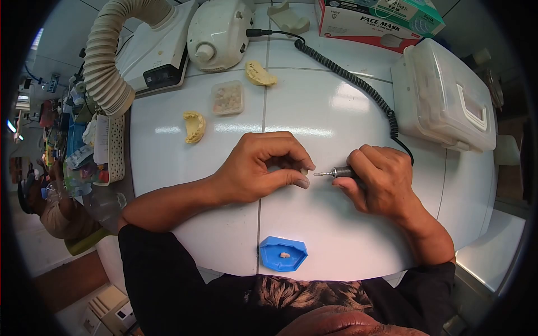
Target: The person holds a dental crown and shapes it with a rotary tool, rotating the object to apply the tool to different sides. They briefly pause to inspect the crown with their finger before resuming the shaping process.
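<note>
My left hand [268,165] pinches a small pale piece [304,171] between thumb and fingertips; its exact shape is too small to tell. Facing it from the right, my right hand [378,176] grips a dark-bodied rotary handpiece [343,172]. The handpiece's thin metal tip points left, a short gap from the held piece. Below both hands, near the table's front edge, a blue tray [270,261] holds a small pinkish piece [284,255]. Two yellowish dental casts [194,127] [260,74] and a clear box of small pale pieces [227,97] lie beyond my left hand.
A white control unit [217,33] and a ribbed hose [103,61] stand at the back left. The coiled black cord [353,75] runs to the handpiece. At right is a translucent case [445,98], behind it mask boxes [364,25]. Another person [59,210] sits far left.
</note>
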### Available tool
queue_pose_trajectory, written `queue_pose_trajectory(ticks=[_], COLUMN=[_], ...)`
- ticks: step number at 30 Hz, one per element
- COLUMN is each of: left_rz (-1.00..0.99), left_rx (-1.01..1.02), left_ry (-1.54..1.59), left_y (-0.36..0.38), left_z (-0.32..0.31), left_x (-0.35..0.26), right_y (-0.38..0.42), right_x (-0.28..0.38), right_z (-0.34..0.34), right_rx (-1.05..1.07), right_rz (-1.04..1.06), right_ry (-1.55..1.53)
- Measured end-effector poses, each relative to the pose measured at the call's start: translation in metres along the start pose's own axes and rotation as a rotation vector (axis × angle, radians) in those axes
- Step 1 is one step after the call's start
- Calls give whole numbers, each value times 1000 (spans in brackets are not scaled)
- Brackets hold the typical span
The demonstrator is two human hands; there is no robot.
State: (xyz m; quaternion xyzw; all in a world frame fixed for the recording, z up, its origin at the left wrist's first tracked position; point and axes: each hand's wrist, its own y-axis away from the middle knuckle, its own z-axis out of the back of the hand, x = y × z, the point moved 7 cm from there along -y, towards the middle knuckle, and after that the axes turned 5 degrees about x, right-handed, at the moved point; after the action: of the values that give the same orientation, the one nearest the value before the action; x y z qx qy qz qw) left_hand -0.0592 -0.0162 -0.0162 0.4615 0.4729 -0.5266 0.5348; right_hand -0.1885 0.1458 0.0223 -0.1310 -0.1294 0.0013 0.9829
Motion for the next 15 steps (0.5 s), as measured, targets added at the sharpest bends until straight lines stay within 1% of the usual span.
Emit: queue_pose_trajectory(ticks=[4,10,13,15], left_rz=[-12,6,74,67], left_rx=[-16,15,-10,-5], left_ry=[-12,-45,37,73], left_y=[-1,-1,0,-1], left_z=[1,0,1,0], left_x=[0,-1,7,6], right_y=[0,-1,-1,-1], right_x=[0,0,0,0], right_z=[0,1,1,1], right_rx=[0,5,0,2], right_rz=[6,1,4,1], right_ry=[3,0,-2,-7])
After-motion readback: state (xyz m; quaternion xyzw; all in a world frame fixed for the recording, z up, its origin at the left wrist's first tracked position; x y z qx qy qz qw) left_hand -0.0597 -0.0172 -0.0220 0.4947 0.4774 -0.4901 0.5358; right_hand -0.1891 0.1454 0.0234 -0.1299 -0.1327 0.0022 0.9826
